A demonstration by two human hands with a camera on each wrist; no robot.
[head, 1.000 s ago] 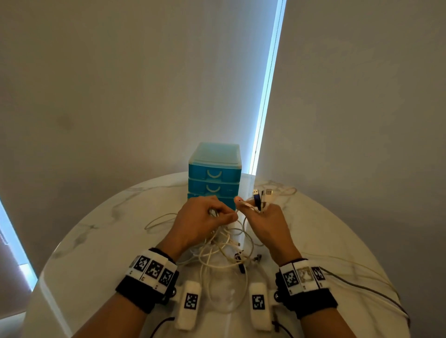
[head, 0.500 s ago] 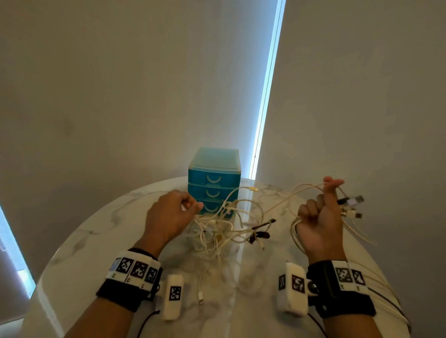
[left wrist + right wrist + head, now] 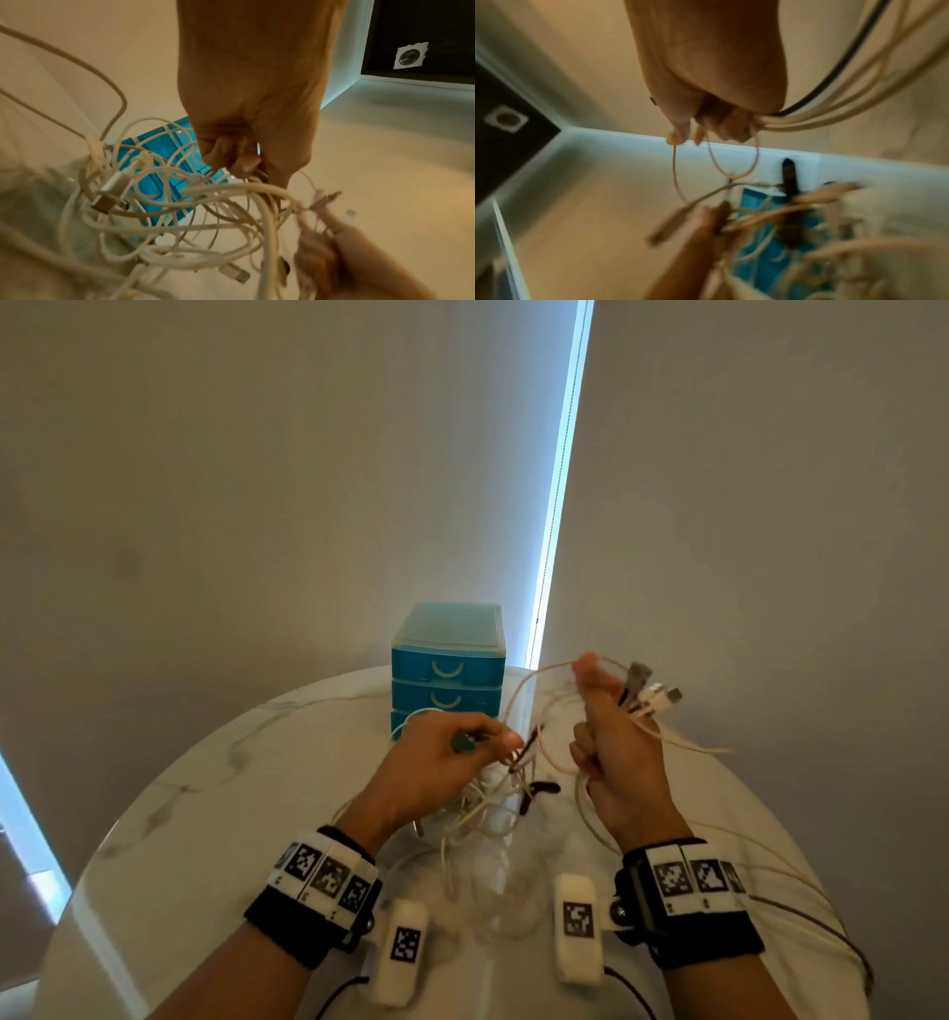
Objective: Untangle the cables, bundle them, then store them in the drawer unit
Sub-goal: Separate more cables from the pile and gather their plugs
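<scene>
A tangle of white and beige cables (image 3: 488, 806) hangs between my hands above the round marble table (image 3: 215, 788). My left hand (image 3: 436, 762) pinches strands at the top of the tangle (image 3: 180, 213), and a silver USB plug (image 3: 113, 188) dangles from it. My right hand (image 3: 611, 747) is raised and grips a bunch of cable ends whose plugs (image 3: 652, 693) stick out to the right, with a thin beige loop (image 3: 734, 162) pinched at its fingertips. The blue three-drawer unit (image 3: 448, 670) stands behind the hands, all drawers closed.
The table's back edge meets a grey wall with a bright vertical gap (image 3: 560, 480). Thin cables (image 3: 801, 901) trail over the table's right side. Bare marble lies to the left of the hands.
My left hand has moved right and up with the tangle toward my right hand. The right hand has come a little inward, still holding the plug ends high.
</scene>
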